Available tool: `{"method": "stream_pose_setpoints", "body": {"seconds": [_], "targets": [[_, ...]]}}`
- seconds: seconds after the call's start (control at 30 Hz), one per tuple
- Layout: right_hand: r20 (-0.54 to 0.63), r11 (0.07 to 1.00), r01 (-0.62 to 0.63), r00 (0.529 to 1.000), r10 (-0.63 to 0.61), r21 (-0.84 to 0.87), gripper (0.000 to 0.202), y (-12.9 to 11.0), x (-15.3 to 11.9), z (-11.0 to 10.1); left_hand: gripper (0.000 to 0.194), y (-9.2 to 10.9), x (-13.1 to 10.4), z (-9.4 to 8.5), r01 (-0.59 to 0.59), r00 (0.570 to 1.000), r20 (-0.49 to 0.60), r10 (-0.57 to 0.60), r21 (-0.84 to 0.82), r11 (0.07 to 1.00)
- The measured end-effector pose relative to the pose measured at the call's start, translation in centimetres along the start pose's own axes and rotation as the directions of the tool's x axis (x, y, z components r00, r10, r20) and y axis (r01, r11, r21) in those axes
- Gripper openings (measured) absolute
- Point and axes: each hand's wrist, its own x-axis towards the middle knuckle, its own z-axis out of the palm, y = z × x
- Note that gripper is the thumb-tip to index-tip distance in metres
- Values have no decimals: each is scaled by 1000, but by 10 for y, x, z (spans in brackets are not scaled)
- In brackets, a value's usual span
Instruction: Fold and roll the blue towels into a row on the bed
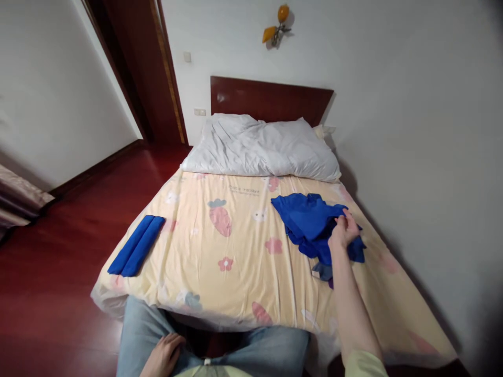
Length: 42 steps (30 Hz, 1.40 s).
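Note:
My right hand (345,229) reaches over the right side of the bed, its fingers pinched at the edge of a crumpled blue cloth (308,220). The cloth belongs to a loose heap; a grey-blue piece (323,270) with a pale label and a bit of purple show at its near edge. On the left of the bed lie two blue cloths folded into narrow strips (137,245), side by side. My left hand (167,353) rests on my jeans at the thigh, fingers loosely laid out and holding nothing.
The bed carries a yellow patterned sheet (204,262) and a bunched pale grey quilt (259,146) near the wooden headboard (267,99). A white wall (424,157) runs along the right. Dark red floor (78,251) and a curtain (19,196) are at left.

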Motion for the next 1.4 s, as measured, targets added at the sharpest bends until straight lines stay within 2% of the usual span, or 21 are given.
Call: {"method": "stream_pose_setpoints", "body": {"seconds": [0.07, 0.13, 0.2, 0.27, 0.33, 0.4, 0.5, 0.57, 0.63, 0.7, 0.77, 0.8, 0.87, 0.97, 1.03, 1.13, 1.23, 1.3, 1.4], "targets": [[-5, 990, 136, 991, -136, 31, 52, -40, 1, -7, 32, 9, 0, -1, -21, 1000, 12, 21, -2, 1000], [35, 955, 291, 955, -293, 55, 45, -87, -7, -13, 31, 27, 4, -7, -46, 999, 21, 47, -20, 999], [87, 896, 435, 893, -442, 86, 39, -135, -27, -19, 31, 54, 13, -19, -83, 996, 8, 84, -70, 994], [149, 829, 547, 816, -559, 113, 33, -179, -58, -24, 31, 89, 25, -36, -150, 989, -35, 146, -156, 976], [266, 767, 630, 724, -637, 121, 27, -213, -101, -29, 31, 127, 39, -55, -200, 979, -91, 183, -246, 949], [389, 729, 665, 636, -667, 163, 24, -234, -154, -32, 31, 164, 51, -76, -269, 960, -161, 228, -323, 907], [462, 729, 630, 580, -671, 268, 22, -244, -244, -34, 29, 206, 60, -104, -361, 920, -297, 254, -399, 843], [533, 749, 587, 546, -647, 307, 19, -241, -303, -35, 31, 220, 60, -116, -387, 905, -343, 251, -421, 820], [614, 800, 519, 536, -579, 301, 19, -234, -353, -37, 31, 222, 54, -122, -366, 910, -354, 216, -442, 819], [639, 855, 447, 584, -501, 261, 17, -228, -390, -43, 23, 214, 45, -121, -310, 926, -350, 142, -489, 815], [647, 897, 374, 630, -431, 234, 22, -224, -416, -51, 15, 203, 33, -115, -254, 939, -335, 75, -532, 808], [660, 913, 336, 636, -400, 230, 25, -223, -425, -55, 13, 197, 27, -111, -238, 942, -330, 59, -532, 812], [708, 936, 267, 615, -349, 230, 27, -224, -438, -61, 14, 189, 16, -103, -231, 936, -348, 58, -480, 846], [764, 947, 250, 564, -313, 203, 28, -225, -448, -66, 19, 181, 6, -94, -256, 906, -413, 94, -359, 898], [769, 944, 280, 560, -308, 175, 29, -224, -448, -66, 19, 176, 3, -94, -277, 888, -442, 125, -299, 913], [770, 940, 305, 559, -307, 153, 30, -220, -443, -64, 25, 166, 4, -102, -294, 885, -434, 170, -237, 926], [773, 930, 320, 538, -335, 181, 31, -219, -438, -65, 26, 152, 7, -114, -253, 897, -415, 153, -197, 947], [759, 925, 315, 544, -358, 211, 32, -221, -436, -68, 27, 139, 10, -120, -210, 900, -419, 122, -172, 962], [718, 927, 296, 592, -366, 228, 33, -223, -433, -74, 28, 116, 14, -125, -176, 878, -469, 93, -137, 975]]}}
